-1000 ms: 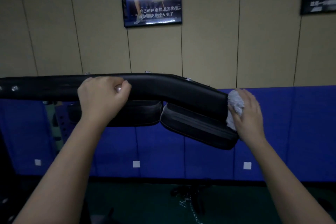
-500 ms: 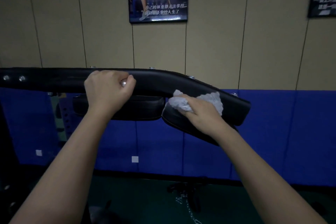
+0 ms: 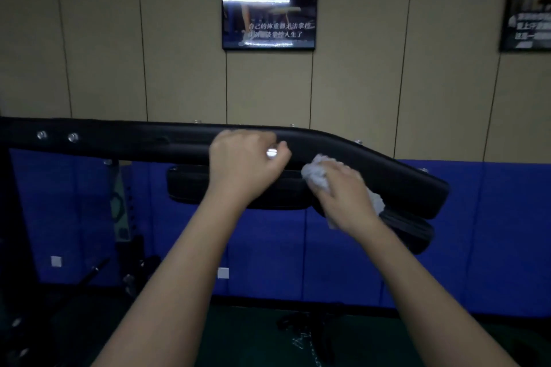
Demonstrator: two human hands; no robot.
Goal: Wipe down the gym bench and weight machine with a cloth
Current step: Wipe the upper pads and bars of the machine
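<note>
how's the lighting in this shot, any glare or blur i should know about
Head view: the room is dim, so the black bar loses surface detail; a bright strip of glare crosses the poster; a small glint shows by the left hand; the right hand and white cloth look slightly soft; wall seams lean near the edges, wide-lens distortion.

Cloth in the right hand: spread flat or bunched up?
Bunched up. The white cloth is crumpled under the right hand, lumps showing at both sides of it, against the black padded bar.
</note>
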